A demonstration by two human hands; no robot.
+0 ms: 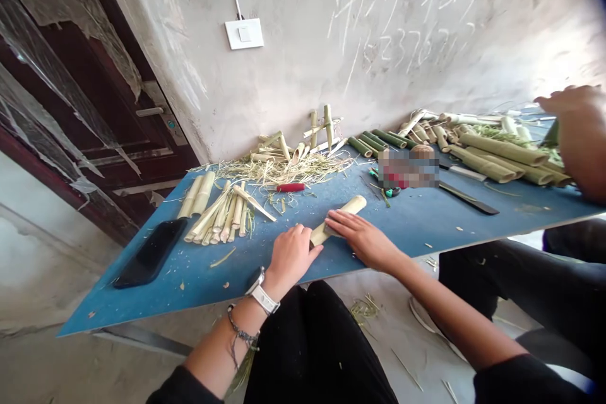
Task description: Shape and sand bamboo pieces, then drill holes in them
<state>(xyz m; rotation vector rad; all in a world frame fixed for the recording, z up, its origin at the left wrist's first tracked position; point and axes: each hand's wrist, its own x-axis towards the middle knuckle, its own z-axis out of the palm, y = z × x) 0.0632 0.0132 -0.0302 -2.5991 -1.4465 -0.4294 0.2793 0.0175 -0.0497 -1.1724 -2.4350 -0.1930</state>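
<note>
A pale, peeled bamboo tube (356,204) lies at a slant on the blue table, close to its front edge. My left hand (292,260) is closed around the tube's near end, with the thumb along its lower side. Across the middle of the same tube rest the fingers of my right hand (364,238), wrapped over its top; the thumb is hidden. Beyond the tube is a red handle (290,187), next to a heap of thin bamboo shavings (284,167). To the left lies a bundle of split bamboo sticks (226,216).
A black phone (150,254) and two bamboo pieces (197,194) lie at the table's left. Green bamboo tubes (379,141), a long dark blade (468,197) and thicker peeled tubes (497,154) occupy the right side. Another person's hand (577,132) is at far right.
</note>
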